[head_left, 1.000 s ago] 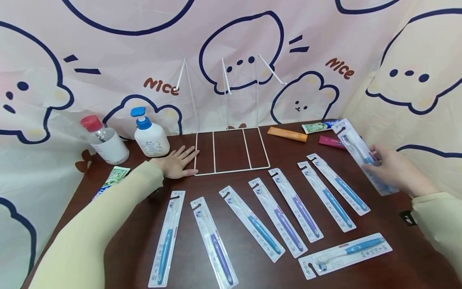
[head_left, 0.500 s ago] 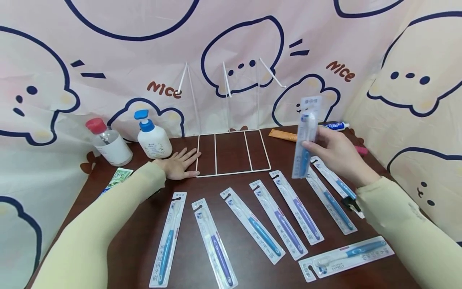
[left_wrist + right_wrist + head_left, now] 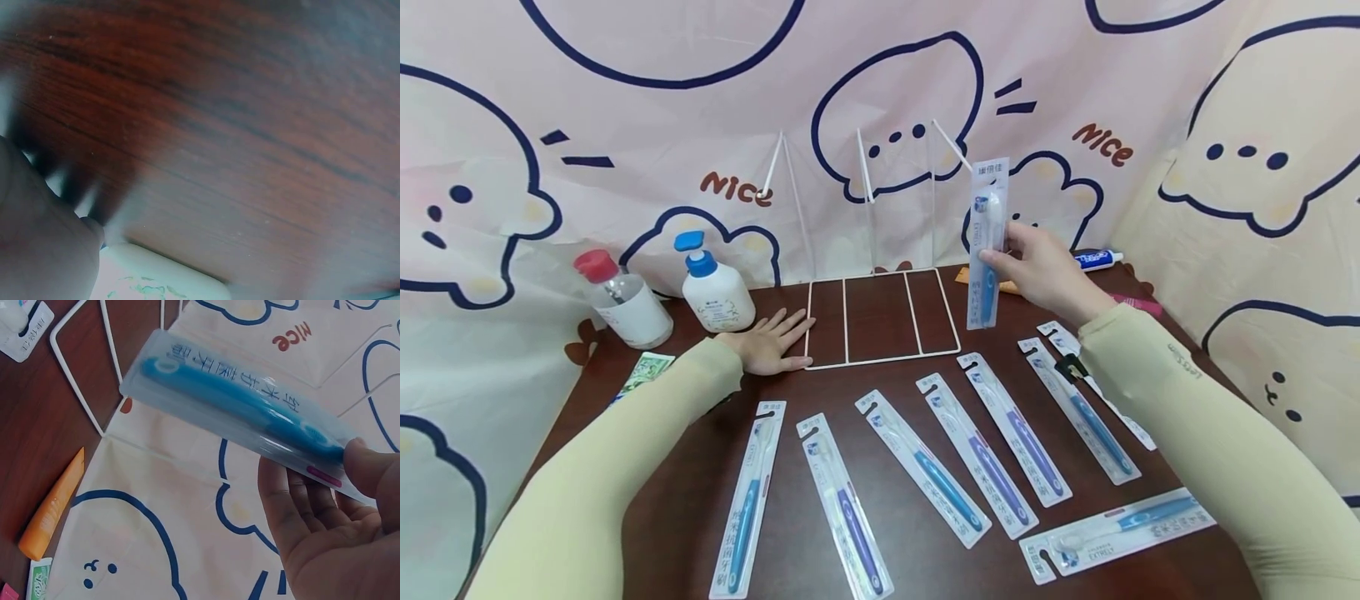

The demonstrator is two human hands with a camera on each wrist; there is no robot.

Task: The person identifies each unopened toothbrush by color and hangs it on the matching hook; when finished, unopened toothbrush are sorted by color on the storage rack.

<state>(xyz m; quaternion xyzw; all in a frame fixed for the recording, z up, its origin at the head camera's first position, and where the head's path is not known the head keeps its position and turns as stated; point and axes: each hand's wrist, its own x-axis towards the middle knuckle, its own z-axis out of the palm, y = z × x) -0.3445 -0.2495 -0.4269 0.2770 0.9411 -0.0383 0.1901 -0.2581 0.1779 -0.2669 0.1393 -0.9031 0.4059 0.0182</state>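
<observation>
My right hand [image 3: 1048, 271] pinches a packaged blue toothbrush [image 3: 983, 283] between thumb and fingers. The pack stands nearly upright, its top beside the tip of the right prong [image 3: 951, 143] of a white wire rack [image 3: 883, 361]; whether they touch I cannot tell. In the right wrist view the blue handle [image 3: 231, 400] shows through clear plastic. My left hand [image 3: 767, 343] lies flat with spread fingers, its fingertips at the left bar of the rack's base. Several packaged toothbrushes, blue and purple, lie on the table, among them a purple one [image 3: 1018, 429] and a crosswise blue one [image 3: 1112, 533].
Behind the left hand stand a white pump bottle [image 3: 718, 296] and a red-topped clear bottle [image 3: 632, 304]. A green-and-white tube [image 3: 647, 368] lies by the left forearm. Back right are a blue-white tube [image 3: 1097, 260], an orange tube [image 3: 53, 509] and a pink tube [image 3: 1138, 305]. Patterned cloth hangs behind.
My right hand has carried the packaged toothbrush from the right side leftward and up to the rack's right prong, turning it upright. The left hand has stayed in place.
</observation>
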